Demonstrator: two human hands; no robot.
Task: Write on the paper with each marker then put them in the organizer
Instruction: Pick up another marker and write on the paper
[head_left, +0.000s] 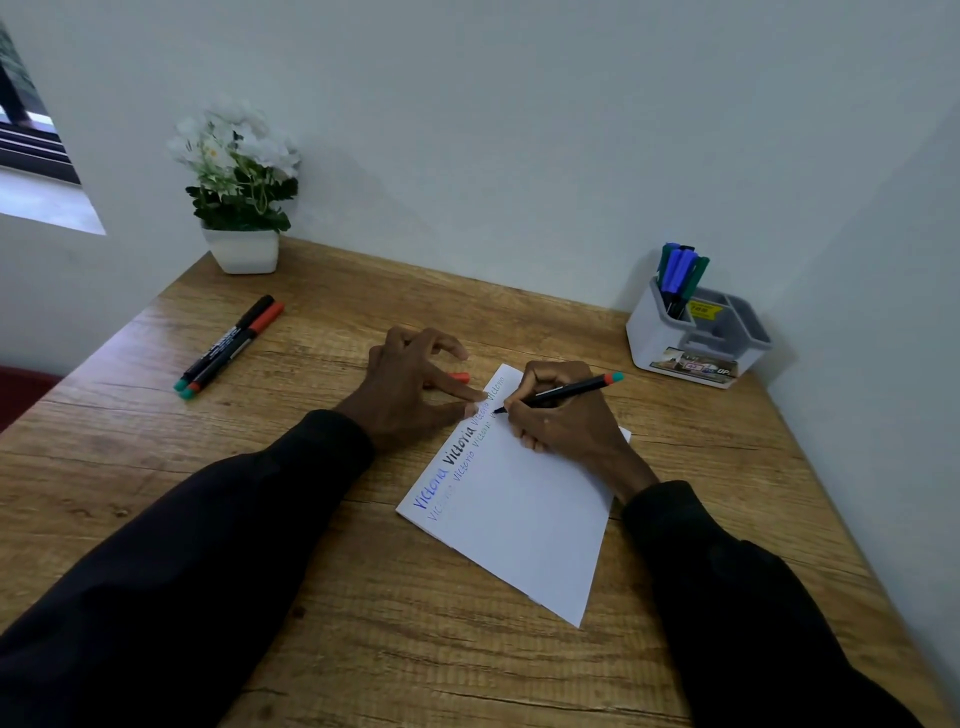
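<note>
- A black marker (569, 391) with an orange and teal end is gripped by the right hand (563, 415), fingers curled tight round its barrel; its tip is set on the paper (519, 525) beside the handwritten lines.
- The paper's far edge is pressed down by the straight thumb and forefinger of the left hand (408, 387); the other fingers are spread and raised.
- An orange cap (460, 376) is seen just behind those fingers (whether it is held cannot be told).
- The paper is laid askew on the wooden counter (337, 613).
- Blue and green markers (678, 273) are stood upright in the back-left compartment of the organizer (670, 345), at the far right corner.
- Two more markers (228, 345) are laid side by side, touching, at the far left, near a potted plant (241, 249).
</note>
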